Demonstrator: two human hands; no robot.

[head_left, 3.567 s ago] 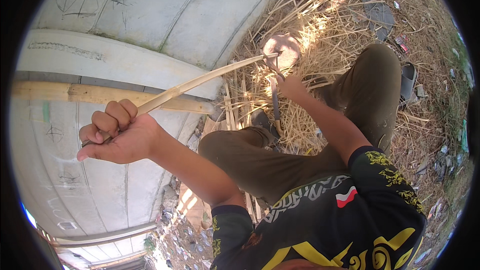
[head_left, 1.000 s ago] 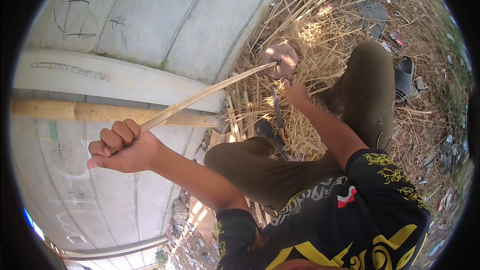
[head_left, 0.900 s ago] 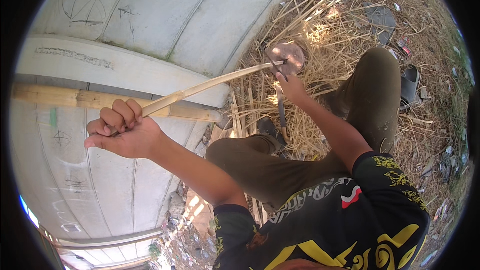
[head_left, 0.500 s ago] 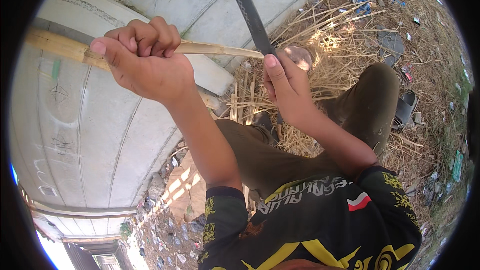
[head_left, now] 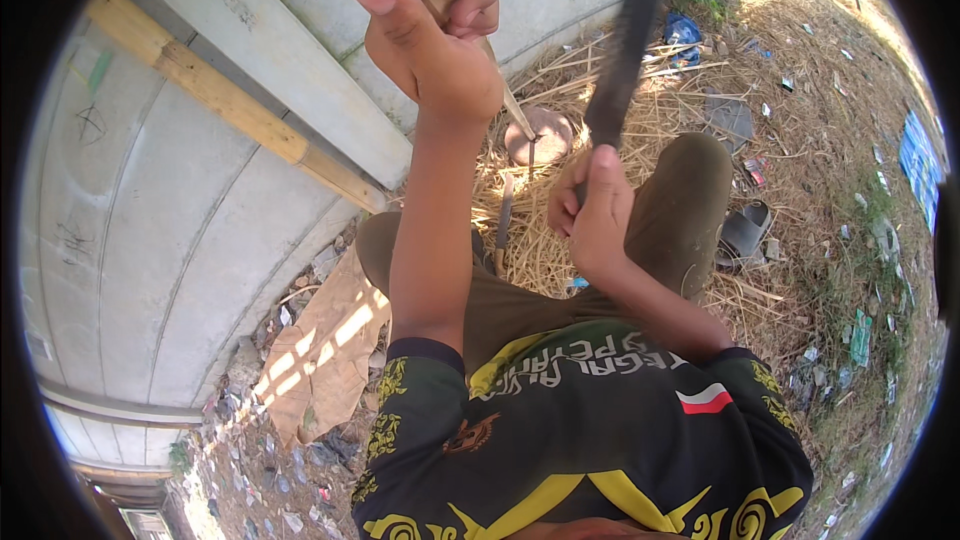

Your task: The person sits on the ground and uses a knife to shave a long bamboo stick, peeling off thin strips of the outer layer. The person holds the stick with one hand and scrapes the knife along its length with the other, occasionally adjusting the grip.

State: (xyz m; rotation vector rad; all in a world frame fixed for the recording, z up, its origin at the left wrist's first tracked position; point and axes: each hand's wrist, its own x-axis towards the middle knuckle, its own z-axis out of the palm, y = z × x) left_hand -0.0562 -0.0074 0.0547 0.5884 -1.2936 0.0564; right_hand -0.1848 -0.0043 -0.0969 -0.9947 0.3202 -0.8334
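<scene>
My left hand (head_left: pixel 435 40) is raised at the top centre, its fingers wrapped round a split bamboo strip (head_left: pixel 511 102). The strip slants down to the right from my fist, and its lower end meets a round wooden block (head_left: pixel 545 130) on the ground. My right hand (head_left: pixel 598 215) grips the handle of a machete (head_left: pixel 618 60), whose wide dark blade points up and is slightly blurred. The blade is apart from the strip, to its right. Below the block, between my legs, lies a second knife (head_left: pixel 505 215) with a wooden handle.
Bamboo shavings (head_left: pixel 650 90) cover the ground round the block. A pale panel wall (head_left: pixel 200 230) runs along the left, with a bamboo pole (head_left: pixel 220 95) against it. A flattened brown cardboard piece (head_left: pixel 325 370) lies lower left. A dark sandal (head_left: pixel 743 232) is beside my right knee.
My left hand has moved right and up, tilting the strip from nearly level to steep, its far end now at the block. The machete has come off the strip and moved right, blade upward.
</scene>
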